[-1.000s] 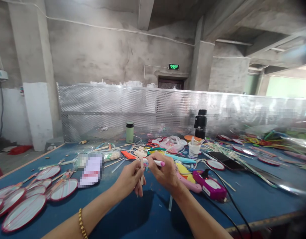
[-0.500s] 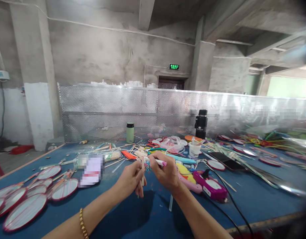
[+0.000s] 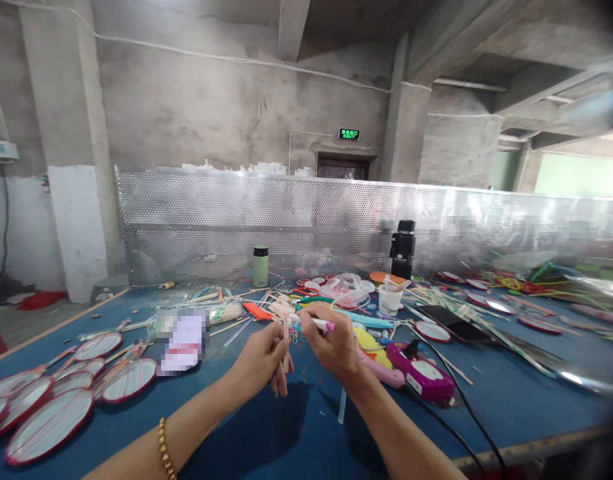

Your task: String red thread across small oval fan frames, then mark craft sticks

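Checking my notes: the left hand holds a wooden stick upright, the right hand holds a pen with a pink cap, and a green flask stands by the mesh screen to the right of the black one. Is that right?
Nearly. In the head view the green flask stands left of the black flask, not right. The left hand does hold the wooden stick upright, and the right hand holds the pink-capped pen.

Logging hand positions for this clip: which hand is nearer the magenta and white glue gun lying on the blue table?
Right. The right hand, gripping a white pink-capped pen, sits just left of the glue gun. The left hand, holding a thin wooden stick, is farther left, beyond the right hand.
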The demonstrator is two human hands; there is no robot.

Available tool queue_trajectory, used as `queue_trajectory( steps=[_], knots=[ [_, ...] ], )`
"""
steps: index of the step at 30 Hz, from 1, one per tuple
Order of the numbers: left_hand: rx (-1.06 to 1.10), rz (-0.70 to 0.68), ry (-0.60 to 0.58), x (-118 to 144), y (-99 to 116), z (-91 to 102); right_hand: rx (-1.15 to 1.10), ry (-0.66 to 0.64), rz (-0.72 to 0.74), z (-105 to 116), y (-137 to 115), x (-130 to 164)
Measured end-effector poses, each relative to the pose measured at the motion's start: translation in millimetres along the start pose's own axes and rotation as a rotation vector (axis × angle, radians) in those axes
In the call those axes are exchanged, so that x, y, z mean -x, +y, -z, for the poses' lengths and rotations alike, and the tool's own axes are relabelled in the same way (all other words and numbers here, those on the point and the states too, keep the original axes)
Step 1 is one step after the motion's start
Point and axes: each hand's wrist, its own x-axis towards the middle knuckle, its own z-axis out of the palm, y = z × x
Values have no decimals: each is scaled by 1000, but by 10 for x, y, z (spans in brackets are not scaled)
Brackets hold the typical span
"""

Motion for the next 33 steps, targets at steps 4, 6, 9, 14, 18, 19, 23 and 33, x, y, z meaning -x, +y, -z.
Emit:
queue_trajectory(
  steps=[4,6,9,14,18,19,23,33],
  knots=[
    [1,1,1,-2,-7,1,8,-29,-8,4,-17,0],
    [10,2,-3,-6,-18,3,6,-16,-13,8,-27,2],
    [23,-6,-4,-9,-24,5,6,-23,-15,12,-36,6],
    [20,-9,-2,-7,-10,4,9,-38,1,4,-21,14],
    [7,-8,-2,-11,-12,2,7,-39,6,6,-23,13],
    [4,-8,-2,-11,-13,2,10,-44,6,7,-25,12],
    [6,-12,1,-6,-8,1,6,-47,13,7,-28,13],
    [-20,-18,-2,-9,2,6,-5,-52,46,-5,-23,18]
  ],
)
